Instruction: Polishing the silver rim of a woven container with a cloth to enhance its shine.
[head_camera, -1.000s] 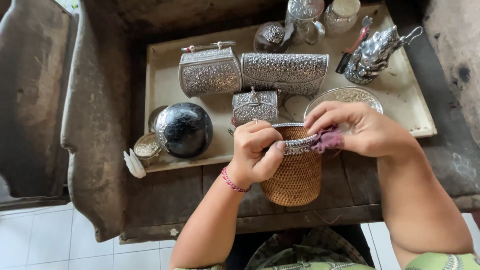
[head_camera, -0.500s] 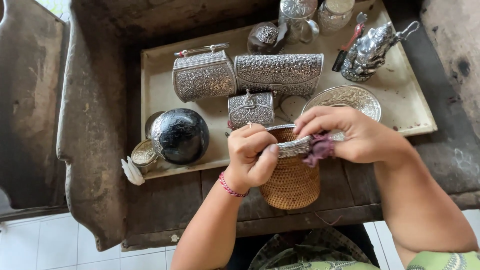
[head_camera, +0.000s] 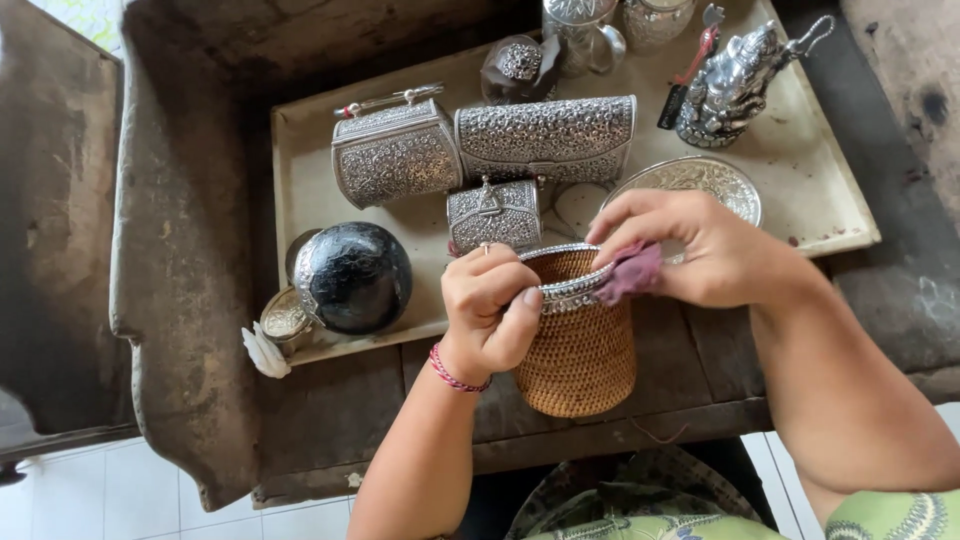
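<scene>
Woven rattan forms the body of the basket (head_camera: 580, 350), which is seen from the head camera standing on the dark wooden desk (head_camera: 400, 400) at its near edge, just in front of a cream tray (head_camera: 300, 180). The basket's embossed silver rim (head_camera: 565, 292) is pinched by the left hand (head_camera: 490, 315), whose fingers (head_camera: 520, 305) are closed tightly over its near edge, with a red bracelet (head_camera: 450, 372) worn at the wrist. A small reddish-purple cloth (head_camera: 628, 272) is held in the curled fingers of the right hand (head_camera: 700, 250) and is pressed against the right side of the rim.

On the tray behind, a long embossed silver clutch (head_camera: 545, 138) is laid beside a silver box purse with a handle (head_camera: 395, 152), and a smaller silver purse (head_camera: 495, 212) is set just behind the basket. A dark round vessel (head_camera: 352, 277) is placed to the left, and an oval silver dish (head_camera: 700, 182) is partly hidden by the right hand. A silver figurine (head_camera: 735, 85) is stood at the far right corner.
</scene>
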